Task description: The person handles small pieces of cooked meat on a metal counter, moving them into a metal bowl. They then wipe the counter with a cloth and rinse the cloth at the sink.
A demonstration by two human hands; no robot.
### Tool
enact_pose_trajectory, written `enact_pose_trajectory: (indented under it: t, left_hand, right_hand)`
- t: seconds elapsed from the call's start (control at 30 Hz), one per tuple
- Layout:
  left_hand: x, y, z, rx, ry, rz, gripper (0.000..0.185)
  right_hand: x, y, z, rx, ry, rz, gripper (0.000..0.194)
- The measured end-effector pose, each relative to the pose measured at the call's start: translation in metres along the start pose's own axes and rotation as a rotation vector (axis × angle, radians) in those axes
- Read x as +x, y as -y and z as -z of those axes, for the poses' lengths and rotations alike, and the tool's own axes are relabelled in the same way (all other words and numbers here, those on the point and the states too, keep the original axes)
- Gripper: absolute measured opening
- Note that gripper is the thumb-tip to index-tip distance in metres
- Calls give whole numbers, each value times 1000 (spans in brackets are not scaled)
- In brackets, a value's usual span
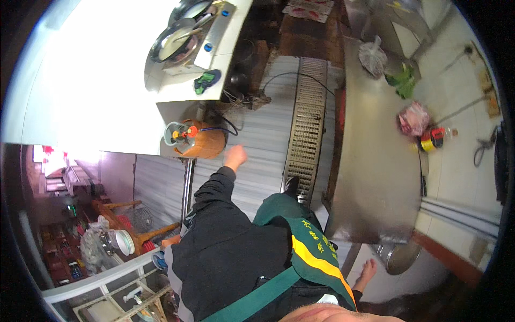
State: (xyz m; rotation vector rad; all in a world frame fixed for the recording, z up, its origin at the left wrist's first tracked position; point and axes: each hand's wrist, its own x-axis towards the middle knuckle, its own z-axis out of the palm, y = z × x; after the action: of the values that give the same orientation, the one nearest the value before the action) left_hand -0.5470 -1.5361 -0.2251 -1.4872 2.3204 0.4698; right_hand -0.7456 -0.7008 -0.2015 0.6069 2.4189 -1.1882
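Note:
My left hand (236,156) hangs over the tiled floor beside an orange gas cylinder (209,141) with a hose on its valve. Its fingers look curled, with nothing visible in them, though blur softens the detail. On the other side, my right hand (367,273) is low past the near end of a steel worktop (378,173), its fingers apart and holding nothing. Close to it on the floor is a round metal vessel (398,257). I wear a green apron (277,209) over dark clothes, and one shoe (292,186) is on a metal drain grate (305,133).
Two woks (173,42) sit on a gas stove at left, near a green-and-dark cloth (207,81). Along the worktop lie a plastic bag (373,58), leafy greens (403,81), bagged meat (414,118) and a labelled bottle (432,139). A hose (299,74) crosses the grate. Behind-left stands a wooden stool (116,221).

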Motion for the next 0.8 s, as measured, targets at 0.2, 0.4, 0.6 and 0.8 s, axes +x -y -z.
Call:
enact_pose_trajectory:
  t: [0.2, 0.4, 0.6, 0.8]
  left_hand:
    - [49, 100, 6, -335, -9, 159, 52]
    - [207, 109, 71, -542, -171, 109, 77]
    - [375, 106, 167, -746, -423, 516, 113]
    - [429, 112, 184, -52, -95, -21, 52]
  right_hand:
    - [29, 190, -42, -618, -146, 643, 44]
    - [-37, 279, -127, -237, 0, 715, 43]
    - [-41, 332, -255, -178, 82, 516, 44]
    - [-111, 340, -318, -249, 151, 310, 46]
